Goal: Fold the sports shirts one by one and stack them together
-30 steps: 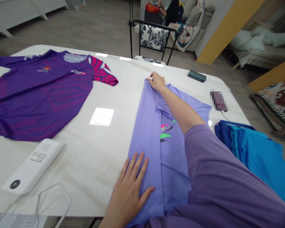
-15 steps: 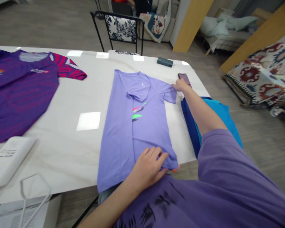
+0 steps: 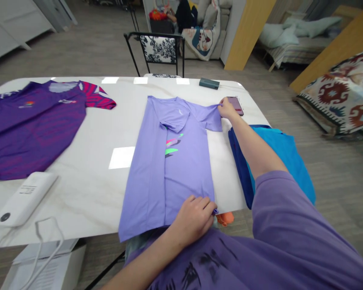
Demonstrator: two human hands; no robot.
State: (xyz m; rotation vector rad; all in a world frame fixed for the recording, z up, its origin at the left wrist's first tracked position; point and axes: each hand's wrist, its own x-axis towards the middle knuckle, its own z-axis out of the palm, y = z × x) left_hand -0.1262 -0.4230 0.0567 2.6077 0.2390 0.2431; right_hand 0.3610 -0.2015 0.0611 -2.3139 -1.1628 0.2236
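Observation:
A lavender T-shirt [image 3: 186, 169] lies on the white table, its left side folded inward over the front. Pink and green marks show beside that fold. My left hand [image 3: 196, 213] is closed on the shirt's bottom hem at the near table edge, fingertips curled round the fabric. At the far right, my right hand [image 3: 226, 108] pinches the end of the shirt's sleeve and lifts it slightly. Just beyond that hand lies a phone [image 3: 236, 106].
A purple jersey [image 3: 45, 125] is spread on the table [image 3: 87, 189] at left, with a white device [image 3: 27, 197] and cable near it. Folded blue clothes [image 3: 281, 157] sit at the right edge. A dark box [image 3: 209, 83] and a chair [image 3: 160, 48] are at the far side.
My left hand has gone from resting with spread fingers on the shirt's lower corner to gripping the hem. My right hand has raised the sleeve end a little. The view has shifted slightly.

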